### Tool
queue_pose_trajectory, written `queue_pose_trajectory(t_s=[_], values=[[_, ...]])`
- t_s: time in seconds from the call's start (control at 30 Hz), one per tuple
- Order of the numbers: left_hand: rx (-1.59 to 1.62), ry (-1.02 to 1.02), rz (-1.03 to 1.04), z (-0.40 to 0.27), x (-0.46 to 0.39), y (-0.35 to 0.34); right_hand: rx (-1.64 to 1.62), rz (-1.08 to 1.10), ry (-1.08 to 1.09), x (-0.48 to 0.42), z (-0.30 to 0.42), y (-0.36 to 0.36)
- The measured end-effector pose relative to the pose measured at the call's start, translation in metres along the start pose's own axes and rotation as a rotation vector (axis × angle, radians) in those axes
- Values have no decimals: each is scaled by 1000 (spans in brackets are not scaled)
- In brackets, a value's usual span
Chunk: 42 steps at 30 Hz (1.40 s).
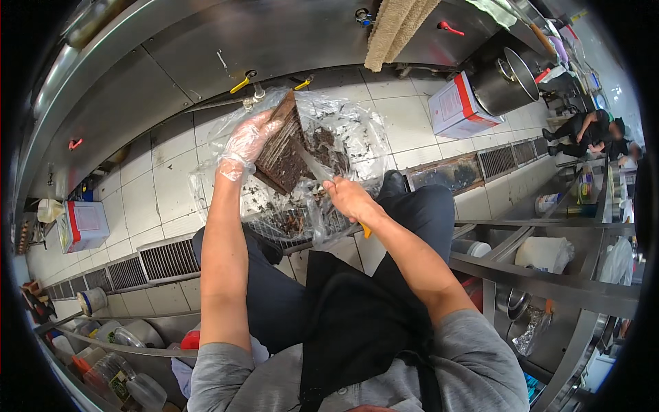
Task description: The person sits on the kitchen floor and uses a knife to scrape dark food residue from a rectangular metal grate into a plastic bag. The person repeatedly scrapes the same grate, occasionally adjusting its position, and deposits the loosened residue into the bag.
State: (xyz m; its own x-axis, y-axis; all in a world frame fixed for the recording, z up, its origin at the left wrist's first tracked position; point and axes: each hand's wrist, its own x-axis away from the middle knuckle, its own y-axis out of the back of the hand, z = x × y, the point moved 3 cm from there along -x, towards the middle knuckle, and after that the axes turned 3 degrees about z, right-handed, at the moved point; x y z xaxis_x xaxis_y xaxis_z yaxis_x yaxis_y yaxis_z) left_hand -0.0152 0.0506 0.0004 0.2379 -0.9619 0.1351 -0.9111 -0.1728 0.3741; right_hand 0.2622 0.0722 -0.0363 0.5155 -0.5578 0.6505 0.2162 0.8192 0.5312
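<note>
My left hand (252,136), in a clear plastic glove, grips the edge of a dirty, dark-crusted metal panel (283,154) and holds it tilted above the floor. My bare right hand (347,195) is closed on the yellow handle of a knife or scraper (315,166); its wide blade points at the crusted face of the panel, and its tip seems to touch it. Beneath lies a clear plastic sheet (368,129), spread on the tiles and partly over a floor grate. Dark brown flakes and crumbs (329,147) are heaped and scattered on the plastic.
Ahead stands a steel equipment front (288,41) with yellow-handled valves (243,84) and a hanging towel (396,31). A tin (458,108) and a steel pot (502,85) are at right, another tin (87,225) at left. Drain grates (170,257) cross the floor. Two people (584,134) sit farther right.
</note>
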Motion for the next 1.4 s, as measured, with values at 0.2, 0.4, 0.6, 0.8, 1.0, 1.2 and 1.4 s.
queue_pose_trajectory(t_s=[0.2,0.4,0.6,0.8,1.0,1.2,1.4], values=[[36,-35,17,8,-2,2,60,39,8,7,-3,5],[-58,-15,17,-7,-2,-1,42,-30,-11,-7,-6,16],[24,-40,40,4,-2,4,54,49,34,6,1,-1],[-22,-28,27,4,-3,2,99,45,28,-12,-7,25],[-53,-8,22,-6,-1,0,19,43,-10,-10,-12,-6],[-58,-10,23,2,-1,7,57,43,51,2,-4,9],[-71,-26,59,14,-12,5,115,31,-5,-11,-8,9]])
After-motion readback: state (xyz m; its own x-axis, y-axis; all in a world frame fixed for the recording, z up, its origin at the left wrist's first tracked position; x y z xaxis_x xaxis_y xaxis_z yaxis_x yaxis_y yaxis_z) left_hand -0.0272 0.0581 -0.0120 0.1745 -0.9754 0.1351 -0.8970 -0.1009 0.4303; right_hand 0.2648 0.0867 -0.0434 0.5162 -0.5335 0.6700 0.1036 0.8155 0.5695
